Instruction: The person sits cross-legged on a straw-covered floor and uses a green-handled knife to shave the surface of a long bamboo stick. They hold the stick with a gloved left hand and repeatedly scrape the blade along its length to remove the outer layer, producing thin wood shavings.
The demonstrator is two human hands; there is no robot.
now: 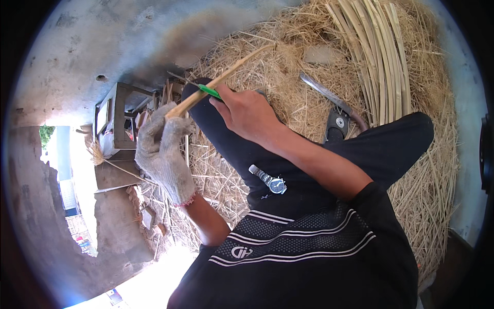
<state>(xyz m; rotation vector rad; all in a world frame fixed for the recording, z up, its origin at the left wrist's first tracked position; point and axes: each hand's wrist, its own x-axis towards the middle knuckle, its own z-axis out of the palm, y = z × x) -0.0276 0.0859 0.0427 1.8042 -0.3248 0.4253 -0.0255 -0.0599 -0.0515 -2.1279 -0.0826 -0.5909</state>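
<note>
My left hand [167, 157], in a pale knitted work glove, is closed around the lower end of a split bamboo strip [239, 64]. The strip slants up and away to the right over my knee. Bare, my right hand [249, 114] grips a small knife [210, 91] with a green handle, its fingers wrapped around it. The knife crosses the strip just above the glove, and its thin blade points up and left. Whether the edge is cutting into the bamboo, I cannot tell.
A bundle of long bamboo strips [383, 67] lies on the straw-like shavings [298, 77] at the far right. Beside it is a large curved blade [324, 88] near a black strap with a round metal piece [339, 122]. A wristwatch [270, 180] lies on my lap. A box-like stand [117, 126] is at left.
</note>
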